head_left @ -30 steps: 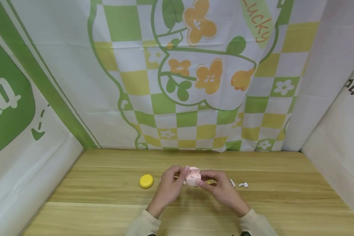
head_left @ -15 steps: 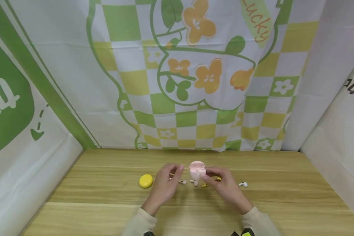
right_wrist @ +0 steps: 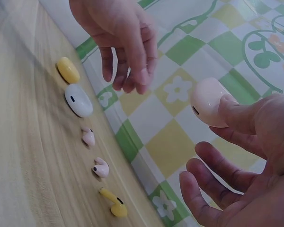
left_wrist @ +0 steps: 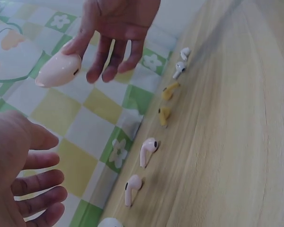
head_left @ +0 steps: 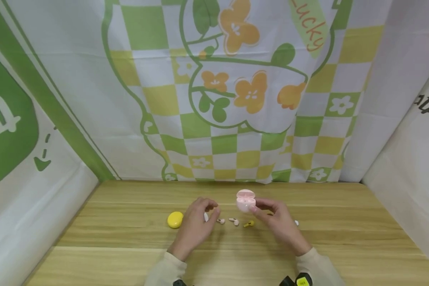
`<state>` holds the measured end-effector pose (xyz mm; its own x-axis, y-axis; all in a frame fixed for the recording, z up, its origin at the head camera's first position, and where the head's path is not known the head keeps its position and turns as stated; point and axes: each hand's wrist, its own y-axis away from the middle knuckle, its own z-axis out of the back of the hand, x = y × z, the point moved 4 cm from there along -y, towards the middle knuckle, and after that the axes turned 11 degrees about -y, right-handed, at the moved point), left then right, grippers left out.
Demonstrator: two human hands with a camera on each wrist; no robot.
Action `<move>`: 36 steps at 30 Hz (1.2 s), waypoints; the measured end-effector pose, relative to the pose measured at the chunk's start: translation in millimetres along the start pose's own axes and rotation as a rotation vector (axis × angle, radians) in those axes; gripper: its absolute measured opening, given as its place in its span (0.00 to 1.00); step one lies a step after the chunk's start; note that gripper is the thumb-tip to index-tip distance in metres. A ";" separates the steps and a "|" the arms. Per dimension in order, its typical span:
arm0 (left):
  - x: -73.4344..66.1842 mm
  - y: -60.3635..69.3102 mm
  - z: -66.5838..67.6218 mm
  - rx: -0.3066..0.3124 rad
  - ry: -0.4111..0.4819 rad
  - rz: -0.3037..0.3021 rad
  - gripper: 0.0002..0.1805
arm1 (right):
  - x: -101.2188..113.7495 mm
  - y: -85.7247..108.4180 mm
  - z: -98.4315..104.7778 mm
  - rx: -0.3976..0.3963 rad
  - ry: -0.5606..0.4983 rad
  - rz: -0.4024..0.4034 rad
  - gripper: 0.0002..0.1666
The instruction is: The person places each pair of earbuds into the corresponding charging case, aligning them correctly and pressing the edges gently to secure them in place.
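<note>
My right hand (head_left: 280,224) pinches a pink earbud case (head_left: 246,201) between thumb and index finger, raised above the table. The lid stands up in the head view, and the case's rounded outside shows in the right wrist view. My left hand (head_left: 196,227) holds nothing; its relaxed fingers hover to the left, apart from the case. Two pink earbuds, one (left_wrist: 149,149) above the other (left_wrist: 132,187) in the left wrist view, lie on the wooden table between the hands. A white earbud case (right_wrist: 79,100) sits beneath my left hand, partly hidden in the head view.
A round yellow case (head_left: 175,219) lies left of my left hand. Rightward along the same row come two yellow earbuds, one of them (left_wrist: 164,116) nearer the pink ones, and two white earbuds (left_wrist: 180,68). A patterned cloth (head_left: 232,159) hangs at the table's back edge.
My left hand has let go of the pink case and moved left. My right hand has lifted the case up and to the right, uncovering the pink earbuds below.
</note>
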<state>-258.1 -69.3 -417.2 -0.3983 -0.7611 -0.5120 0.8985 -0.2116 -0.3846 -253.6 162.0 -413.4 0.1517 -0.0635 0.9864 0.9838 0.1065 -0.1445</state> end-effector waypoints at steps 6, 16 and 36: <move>-3.0 2.5 -3.5 0.012 -0.190 -0.107 0.12 | 1.5 0.3 4.9 -0.027 0.009 -0.011 0.14; -3.0 -7.5 -18.0 0.116 -0.471 -0.231 0.12 | 2.3 -0.9 7.7 -0.017 -0.010 -0.028 0.14; -2.5 -20.3 -37.4 0.308 -0.557 -0.218 0.02 | 3.9 0.3 5.5 -0.007 -0.013 -0.015 0.14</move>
<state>-282.2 -40.1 -436.8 -0.4961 -0.8664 0.0572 0.8529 -0.4986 -0.1549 -253.3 167.3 -409.1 0.1361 -0.0520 0.9893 0.9865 0.0985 -0.1305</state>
